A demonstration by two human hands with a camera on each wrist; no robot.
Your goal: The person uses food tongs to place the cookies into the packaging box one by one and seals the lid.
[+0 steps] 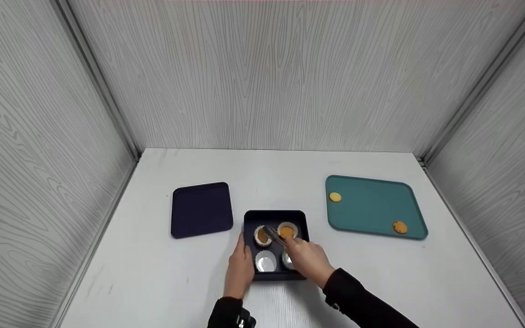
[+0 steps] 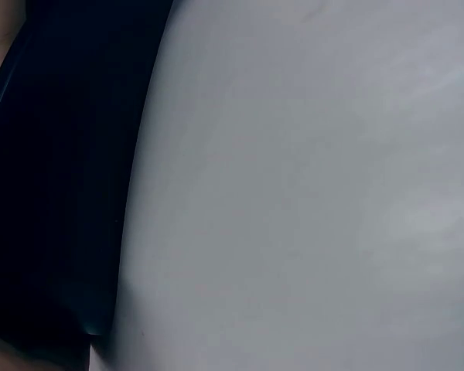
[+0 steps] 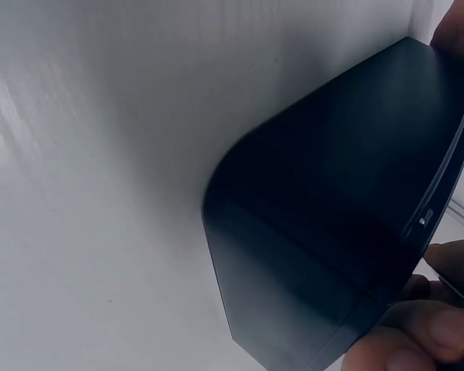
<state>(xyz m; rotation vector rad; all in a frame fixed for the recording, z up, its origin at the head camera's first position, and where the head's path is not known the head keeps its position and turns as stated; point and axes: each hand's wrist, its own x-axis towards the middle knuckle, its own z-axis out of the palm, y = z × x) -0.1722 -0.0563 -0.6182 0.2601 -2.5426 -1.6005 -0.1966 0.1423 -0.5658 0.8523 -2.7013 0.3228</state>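
A deep dark baking pan [image 1: 275, 276] stands near the front of the table. My left hand [image 1: 239, 272] rests along its left side, fingers pointing forward and fairly straight. With my right hand [image 1: 309, 260] I grip a pair of tongs [image 1: 275, 236], their tips over the pan's back left cup. That pale cup [image 1: 256, 237] contains a brown cookie [image 1: 263, 235]; an orange-brown cookie [image 1: 286, 232] sits in the back right cup. The front left foil cup [image 1: 266, 261] is bare inside, and my right hand partly covers the front right cup [image 1: 288, 260].
To the right lies a teal tray [image 1: 372, 205] with a pale yellow cookie [image 1: 335, 197] and an orange-brown cookie [image 1: 399, 227]. A flat dark tray [image 1: 202, 210] is at the left. Wood-grain panels [image 1: 271, 77] wall in the white table [image 1: 271, 177].
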